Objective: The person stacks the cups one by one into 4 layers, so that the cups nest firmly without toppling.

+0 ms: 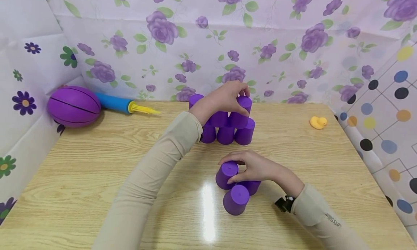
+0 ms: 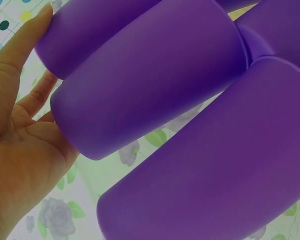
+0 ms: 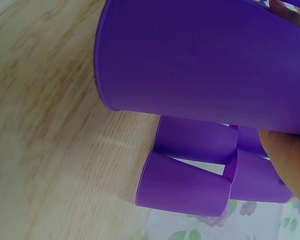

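Upside-down purple cups stand in a stack on the table, with a bottom row (image 1: pixel 225 136) and further cups (image 1: pixel 219 119) set above it. My left hand (image 1: pixel 229 95) reaches over the stack and holds the right cup (image 1: pixel 240 120) of the upper row near its top, thumb on the near side; the left wrist view shows the thumb on that cup (image 2: pixel 90 32). Closer to me, my right hand (image 1: pixel 255 166) grips another upside-down cup (image 1: pixel 224 178) between thumb and fingers. One cup (image 1: pixel 236 201) stands in front of it, and another (image 1: pixel 253 186) is partly hidden under the hand.
A purple ball (image 1: pixel 74 107) and a blue pump (image 1: pixel 114 103) with a yellow end lie at the back left of the wooden table (image 1: pixel 97 192). At the right sits a small yellow duck (image 1: pixel 317 122). Flower-patterned sheeting (image 1: pixel 195 54) rises directly behind the stack.
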Demonstrator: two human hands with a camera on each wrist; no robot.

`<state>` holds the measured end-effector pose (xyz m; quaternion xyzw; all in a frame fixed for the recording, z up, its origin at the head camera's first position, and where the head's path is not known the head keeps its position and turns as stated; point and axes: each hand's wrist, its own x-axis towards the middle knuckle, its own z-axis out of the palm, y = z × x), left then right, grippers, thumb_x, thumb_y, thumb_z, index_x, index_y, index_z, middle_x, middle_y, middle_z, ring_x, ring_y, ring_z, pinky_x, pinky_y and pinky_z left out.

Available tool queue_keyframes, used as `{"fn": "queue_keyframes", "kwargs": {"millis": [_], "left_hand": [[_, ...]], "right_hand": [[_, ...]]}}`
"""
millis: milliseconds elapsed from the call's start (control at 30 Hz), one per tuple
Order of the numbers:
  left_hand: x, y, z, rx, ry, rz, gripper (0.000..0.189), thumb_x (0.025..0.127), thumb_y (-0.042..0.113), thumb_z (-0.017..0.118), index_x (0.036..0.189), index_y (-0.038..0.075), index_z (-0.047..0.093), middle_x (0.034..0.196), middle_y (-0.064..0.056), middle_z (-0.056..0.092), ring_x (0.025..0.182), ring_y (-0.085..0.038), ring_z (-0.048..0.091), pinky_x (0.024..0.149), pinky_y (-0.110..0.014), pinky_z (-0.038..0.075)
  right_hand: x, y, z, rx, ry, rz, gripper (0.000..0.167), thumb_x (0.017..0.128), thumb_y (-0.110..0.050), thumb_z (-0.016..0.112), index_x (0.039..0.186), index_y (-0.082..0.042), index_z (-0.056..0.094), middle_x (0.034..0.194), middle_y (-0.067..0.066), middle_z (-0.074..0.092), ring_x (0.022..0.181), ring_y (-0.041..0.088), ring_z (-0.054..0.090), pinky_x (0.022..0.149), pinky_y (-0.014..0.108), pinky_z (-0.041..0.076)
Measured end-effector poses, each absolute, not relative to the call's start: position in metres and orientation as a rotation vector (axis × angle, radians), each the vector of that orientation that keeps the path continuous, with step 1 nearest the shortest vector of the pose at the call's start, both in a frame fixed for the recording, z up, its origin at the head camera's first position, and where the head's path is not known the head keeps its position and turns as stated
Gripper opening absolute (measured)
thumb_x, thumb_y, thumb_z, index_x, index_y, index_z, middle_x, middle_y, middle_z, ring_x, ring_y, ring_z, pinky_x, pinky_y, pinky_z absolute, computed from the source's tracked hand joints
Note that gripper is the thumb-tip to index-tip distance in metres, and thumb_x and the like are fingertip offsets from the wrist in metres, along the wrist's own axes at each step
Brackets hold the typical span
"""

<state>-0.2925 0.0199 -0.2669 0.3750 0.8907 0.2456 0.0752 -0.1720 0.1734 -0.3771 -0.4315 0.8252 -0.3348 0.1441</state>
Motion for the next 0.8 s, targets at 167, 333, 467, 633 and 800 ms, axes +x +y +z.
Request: {"fn": "queue_keyframes", "kwargs": {"millis": [167, 333, 467, 633, 800], "left_hand": [[-0.293, 0.017, -0.269, 1.118, 2.666, 0.734, 0.050, 0.072, 0.028, 0.081, 0.110, 0.008, 0.055, 0.109, -0.007, 0.055, 0.099, -0.017, 0.051, 0.084, -0.025, 0.045], [-0.293, 0.013, -0.271, 1.107, 2.668, 0.740, 0.057, 0.072, 0.032, 0.081, 0.115, 0.008, 0.053, 0.111, -0.007, 0.055, 0.101, -0.017, 0.050, 0.087, -0.025, 0.045], [-0.288, 0.010, -0.270, 1.085, 2.705, 0.745, 0.073, 0.072, 0.044, 0.078, 0.129, 0.012, 0.045, 0.122, -0.007, 0.052, 0.109, -0.018, 0.050, 0.092, -0.028, 0.044], [-0.273, 0.007, -0.265, 1.092, 2.817, 0.831, 0.073, 0.075, 0.055, 0.070, 0.132, 0.018, 0.044, 0.129, -0.002, 0.046, 0.118, -0.015, 0.045, 0.095, -0.029, 0.043], [-0.251, -0.004, -0.266, 1.215, 2.861, 1.063, 0.054, 0.081, 0.046, 0.067, 0.123, 0.015, 0.053, 0.123, 0.000, 0.048, 0.114, -0.015, 0.047, 0.093, -0.026, 0.044]], "right_hand": [[-0.172, 0.171, -0.378, -1.242, 2.369, -0.976, 0.045, 0.078, -0.035, 0.075, 0.118, -0.019, 0.062, 0.116, -0.005, 0.063, 0.109, 0.010, 0.057, 0.092, 0.028, 0.049], [-0.173, 0.170, -0.380, -1.237, 2.359, -0.986, 0.045, 0.078, -0.036, 0.075, 0.118, -0.020, 0.062, 0.116, -0.006, 0.062, 0.109, 0.008, 0.057, 0.092, 0.028, 0.049], [-0.172, 0.170, -0.381, -1.228, 2.362, -0.994, 0.046, 0.078, -0.037, 0.074, 0.119, -0.019, 0.061, 0.118, -0.003, 0.063, 0.110, 0.009, 0.056, 0.093, 0.029, 0.049], [-0.171, 0.171, -0.383, -1.203, 2.354, -1.011, 0.050, 0.079, -0.036, 0.074, 0.121, -0.013, 0.061, 0.120, 0.002, 0.063, 0.111, 0.011, 0.057, 0.093, 0.030, 0.049], [-0.173, 0.174, -0.382, -1.208, 2.338, -0.988, 0.054, 0.080, -0.038, 0.072, 0.124, -0.009, 0.059, 0.123, 0.003, 0.061, 0.115, 0.014, 0.055, 0.096, 0.032, 0.048]]}}
